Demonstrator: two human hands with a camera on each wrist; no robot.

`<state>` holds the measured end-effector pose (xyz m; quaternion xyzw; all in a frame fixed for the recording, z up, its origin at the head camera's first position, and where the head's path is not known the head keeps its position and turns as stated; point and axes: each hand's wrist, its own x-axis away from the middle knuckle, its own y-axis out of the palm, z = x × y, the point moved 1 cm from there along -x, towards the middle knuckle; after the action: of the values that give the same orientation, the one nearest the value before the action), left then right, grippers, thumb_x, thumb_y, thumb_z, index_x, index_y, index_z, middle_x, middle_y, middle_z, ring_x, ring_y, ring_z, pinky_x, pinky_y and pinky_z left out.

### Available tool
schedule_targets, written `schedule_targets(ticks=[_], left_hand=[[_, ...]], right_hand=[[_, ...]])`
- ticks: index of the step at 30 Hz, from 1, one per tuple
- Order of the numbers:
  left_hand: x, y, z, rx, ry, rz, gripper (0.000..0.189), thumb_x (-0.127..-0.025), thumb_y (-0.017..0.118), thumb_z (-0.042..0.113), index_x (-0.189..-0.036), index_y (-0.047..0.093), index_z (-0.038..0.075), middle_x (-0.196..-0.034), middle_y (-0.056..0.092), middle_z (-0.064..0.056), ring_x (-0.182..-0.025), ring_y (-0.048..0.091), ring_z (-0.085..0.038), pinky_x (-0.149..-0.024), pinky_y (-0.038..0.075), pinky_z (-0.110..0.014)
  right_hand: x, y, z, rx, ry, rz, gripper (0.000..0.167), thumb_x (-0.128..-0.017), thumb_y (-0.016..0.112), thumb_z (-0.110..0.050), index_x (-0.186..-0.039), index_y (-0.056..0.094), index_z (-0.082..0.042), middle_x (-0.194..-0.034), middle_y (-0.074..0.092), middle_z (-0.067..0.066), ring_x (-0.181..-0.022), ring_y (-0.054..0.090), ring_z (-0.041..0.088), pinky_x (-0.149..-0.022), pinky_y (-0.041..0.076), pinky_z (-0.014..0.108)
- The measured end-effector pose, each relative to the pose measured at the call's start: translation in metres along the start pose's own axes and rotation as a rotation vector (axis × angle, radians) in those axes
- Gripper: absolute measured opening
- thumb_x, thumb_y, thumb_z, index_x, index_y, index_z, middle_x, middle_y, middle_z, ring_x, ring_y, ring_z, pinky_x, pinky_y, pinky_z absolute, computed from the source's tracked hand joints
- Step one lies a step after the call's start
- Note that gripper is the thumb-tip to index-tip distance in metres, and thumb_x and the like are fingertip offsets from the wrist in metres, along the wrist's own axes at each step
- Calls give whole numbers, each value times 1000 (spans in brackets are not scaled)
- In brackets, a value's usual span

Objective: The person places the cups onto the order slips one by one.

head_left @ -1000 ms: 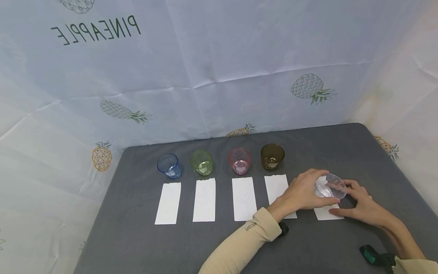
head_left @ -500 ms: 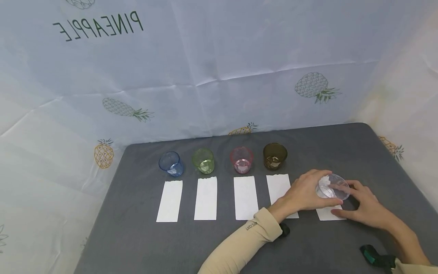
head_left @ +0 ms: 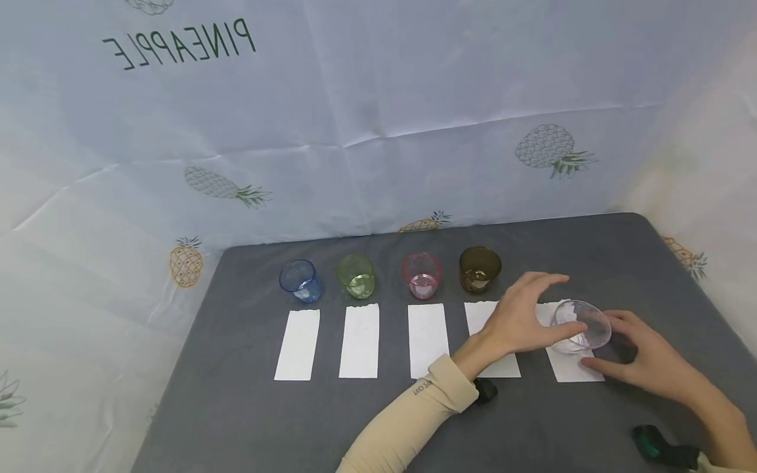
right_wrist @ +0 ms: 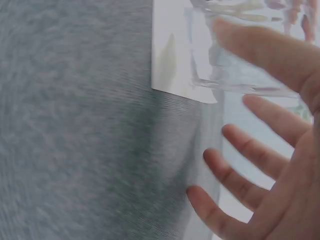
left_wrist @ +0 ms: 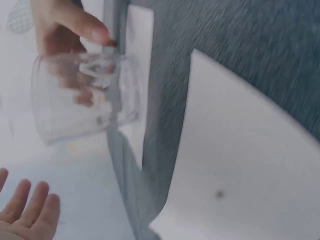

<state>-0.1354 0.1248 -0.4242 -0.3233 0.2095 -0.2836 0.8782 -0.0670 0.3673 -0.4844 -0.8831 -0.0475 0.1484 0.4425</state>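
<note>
A clear cup [head_left: 596,322] stands upright on the rightmost white paper strip [head_left: 572,369]. My left hand [head_left: 520,318] is spread at the cup's left, its fingers raised off it; the thumb overlaps the cup in the head view. In the left wrist view a gap shows between those fingers [left_wrist: 37,207] and the cup [left_wrist: 55,117]. On the cup's right side my right hand [head_left: 647,360] has its fingers loosely spread, fingertips close by the wall. Its thumb overlaps the cup [right_wrist: 235,72] in the right wrist view, while the other fingers [right_wrist: 240,182] extend free.
Left of my hands stand a blue cup [head_left: 298,279], a green cup [head_left: 355,272], a pink cup [head_left: 422,272] and a brown cup [head_left: 479,266] in a row. White paper strips [head_left: 361,341] lie before them on the grey table [head_left: 236,420]. A pineapple-print curtain [head_left: 367,79] hangs behind.
My left hand has let go of the clear cup, its fingers opening and drawing back leftward. The right hand remains beside the cup. The view has shifted slightly.
</note>
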Motion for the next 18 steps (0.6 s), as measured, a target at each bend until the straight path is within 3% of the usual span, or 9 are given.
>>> schedule_targets(ticks=[2,5,12,18], left_hand=[[-1,-6,-1,24,25,49,66,-90,75,46,-148,53,23,-151,52,6,-141,47,-3,-109,42,-14],[-2,-16,-4,43,65,95,64,-90,76,41,-146,55,20,-149,54,2,-139,50,-5,-110,41,-14],[-5,-41,-13,95,87,143,66,-86,81,36,-144,56,18,-147,55,0,-135,53,-7,-110,42,-15],[-7,-62,-22,126,83,143,71,-85,82,34,-148,52,18,-150,51,-1,-137,51,-13,-113,43,-21]], right_hand=[[0,-5,-2,-36,7,18,82,-61,99,-16,-134,63,-5,-126,45,-27,-112,32,-26,-80,29,-2],[2,-14,-10,-81,16,37,89,-62,97,-10,-142,59,-6,-128,41,-35,-112,36,-23,-78,34,-1],[2,-32,-32,-155,-12,128,94,-59,94,4,-145,57,-6,-134,51,-21,-119,44,-12,-86,34,-3],[-4,-41,-52,-186,-97,180,95,-53,92,14,-141,59,-1,-133,57,-9,-127,46,-7,-92,38,-2]])
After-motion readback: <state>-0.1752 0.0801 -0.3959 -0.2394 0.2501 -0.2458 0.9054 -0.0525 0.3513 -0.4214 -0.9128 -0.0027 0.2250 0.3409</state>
